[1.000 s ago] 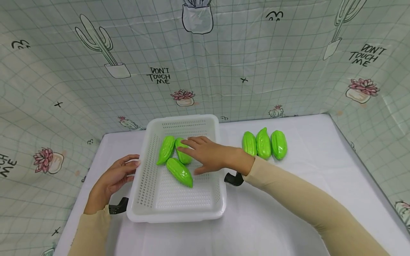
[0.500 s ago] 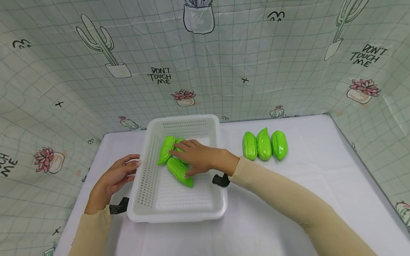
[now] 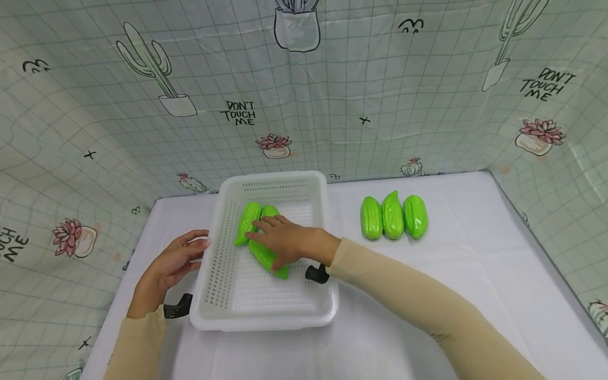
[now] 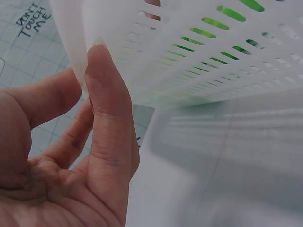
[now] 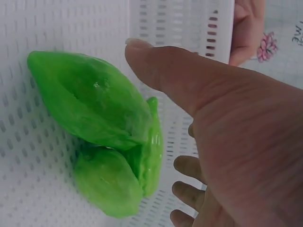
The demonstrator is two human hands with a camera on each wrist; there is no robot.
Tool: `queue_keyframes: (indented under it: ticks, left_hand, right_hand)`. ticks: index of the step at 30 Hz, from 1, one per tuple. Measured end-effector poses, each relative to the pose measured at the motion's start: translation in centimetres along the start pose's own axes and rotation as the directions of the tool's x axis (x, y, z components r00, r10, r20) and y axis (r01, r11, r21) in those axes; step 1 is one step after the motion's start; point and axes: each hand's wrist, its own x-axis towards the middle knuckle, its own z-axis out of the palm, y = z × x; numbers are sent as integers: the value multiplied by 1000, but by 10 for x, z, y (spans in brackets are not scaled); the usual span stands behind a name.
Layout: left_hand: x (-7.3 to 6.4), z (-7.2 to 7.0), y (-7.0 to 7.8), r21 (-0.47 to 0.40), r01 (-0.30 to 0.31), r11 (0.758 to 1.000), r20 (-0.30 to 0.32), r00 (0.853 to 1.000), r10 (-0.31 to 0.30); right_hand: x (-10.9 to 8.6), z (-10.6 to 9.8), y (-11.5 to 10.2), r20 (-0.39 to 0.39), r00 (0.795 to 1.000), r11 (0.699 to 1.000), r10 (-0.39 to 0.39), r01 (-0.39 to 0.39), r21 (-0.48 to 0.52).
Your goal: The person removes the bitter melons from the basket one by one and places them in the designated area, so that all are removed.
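Observation:
A white perforated basket (image 3: pixel 266 318) sits on the white table and holds three green gourds. My right hand (image 3: pixel 280 240) reaches into it and lies over the front gourd (image 3: pixel 281 273), fingers toward the two rear gourds (image 3: pixel 247 221). In the right wrist view the thumb (image 5: pixel 170 71) is straight above the top gourd (image 5: pixel 90 99), clear of it, and the fingers are only loosely bent. My left hand (image 3: pixel 173 261) touches the basket's left rim. The left wrist view shows its thumb (image 4: pixel 106 94) against the basket wall (image 4: pixel 189 56).
Three more green gourds (image 3: pixel 393 216) lie side by side on the table right of the basket. A cactus-print curtain (image 3: pixel 304 105) closes off the back and both sides. Bare table lies in front and to the right.
My right hand has slid leftward and toward me across the basket, from over the rear gourds to over the front one. The left hand and the basket have stayed put.

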Motion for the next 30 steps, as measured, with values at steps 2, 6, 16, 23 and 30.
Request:
queue_keyframes:
  ticks: [2,6,16,23,30]
  left_hand:
    - [0,0,0,2,-1,1000,-1,1000,1]
    - [0,1,0,5,-2,1000,0,1000,2]
    - [0,1,1,25,-2,1000,-4,1000,2]
    - [1,0,0,18,-3,1000,-4,1000,4]
    - [0,0,-1,17,3,1000,-17,1000,-3]
  right_hand:
    - [1,2,-1,3,1000,1000,7,-7,-15]
    - [3,6,-3,15,1000,999,21,-21,-49]
    - [8,12,-3,50,998,993,43,-37,-111]
    - [12,14,-3,75,996,990,48,-37,-137]
    - [14,14,-6,85,995,990,46,-34,-134]
